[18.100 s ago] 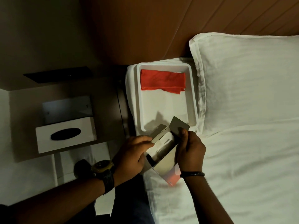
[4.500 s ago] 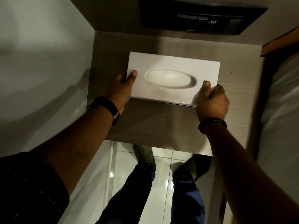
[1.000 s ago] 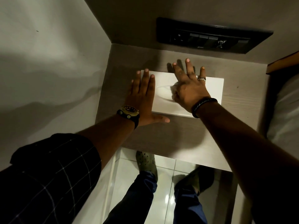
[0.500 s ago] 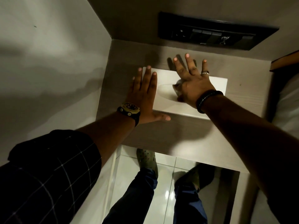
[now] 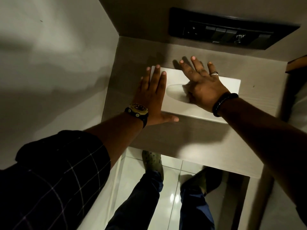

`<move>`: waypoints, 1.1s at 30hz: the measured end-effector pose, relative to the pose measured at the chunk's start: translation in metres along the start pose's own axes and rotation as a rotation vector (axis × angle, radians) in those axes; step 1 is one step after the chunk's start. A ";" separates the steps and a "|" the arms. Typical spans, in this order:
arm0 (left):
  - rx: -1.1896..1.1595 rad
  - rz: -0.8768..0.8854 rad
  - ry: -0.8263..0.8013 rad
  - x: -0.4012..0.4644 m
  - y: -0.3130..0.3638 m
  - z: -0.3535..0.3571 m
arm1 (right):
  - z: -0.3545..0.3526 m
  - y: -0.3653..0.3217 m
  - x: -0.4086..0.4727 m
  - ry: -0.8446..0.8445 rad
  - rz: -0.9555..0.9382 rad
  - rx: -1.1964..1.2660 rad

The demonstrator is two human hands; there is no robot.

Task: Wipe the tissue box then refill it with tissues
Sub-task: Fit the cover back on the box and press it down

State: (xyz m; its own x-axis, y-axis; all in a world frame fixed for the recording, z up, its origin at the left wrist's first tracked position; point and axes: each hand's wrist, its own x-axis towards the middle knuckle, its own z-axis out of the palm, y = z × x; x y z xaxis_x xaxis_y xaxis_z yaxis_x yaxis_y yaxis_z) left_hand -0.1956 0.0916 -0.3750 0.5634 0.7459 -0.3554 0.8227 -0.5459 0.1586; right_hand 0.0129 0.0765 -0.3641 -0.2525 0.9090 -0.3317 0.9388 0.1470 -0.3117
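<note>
The white tissue box (image 5: 230, 87) lies flat on the grey bedside shelf (image 5: 182, 138), its oval slot (image 5: 174, 92) facing up. My left hand (image 5: 151, 95) rests flat and open on the box's left end, fingers stretched toward the wall and thumb along the front edge. My right hand (image 5: 202, 87) lies over the middle of the box with its fingers spread. Its thumb is tucked under at the slot, against a small bunch of white tissue (image 5: 186, 86). The palm hides the right half of the slot.
A black switch panel (image 5: 232, 34) sits on the wall behind the shelf. A pale wall (image 5: 58, 63) closes the left side. The bed edge (image 5: 300, 100) is at the far right. My feet (image 5: 152, 161) stand on glossy white tiles below the shelf's front edge.
Both hands stay in place on the box over the last second. Before that, they held the box by its two ends, and much earlier they opened a tissue pack on the bed.
</note>
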 end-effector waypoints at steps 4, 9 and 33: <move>0.004 0.001 0.008 0.000 0.000 0.000 | -0.010 0.016 -0.014 0.010 -0.102 -0.271; -0.003 0.008 0.014 0.000 -0.002 0.001 | -0.006 0.012 -0.012 -0.053 -0.080 -0.488; -0.004 0.034 0.020 -0.001 -0.004 0.001 | -0.016 0.038 -0.015 -0.122 -0.222 -0.480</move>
State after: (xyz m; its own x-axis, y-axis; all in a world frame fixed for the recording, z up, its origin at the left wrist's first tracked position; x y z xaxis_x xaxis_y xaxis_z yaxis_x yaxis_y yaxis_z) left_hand -0.1990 0.0927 -0.3764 0.5923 0.7343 -0.3316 0.8034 -0.5693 0.1744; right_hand 0.0564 0.0746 -0.3571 -0.4556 0.7879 -0.4144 0.8540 0.5182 0.0465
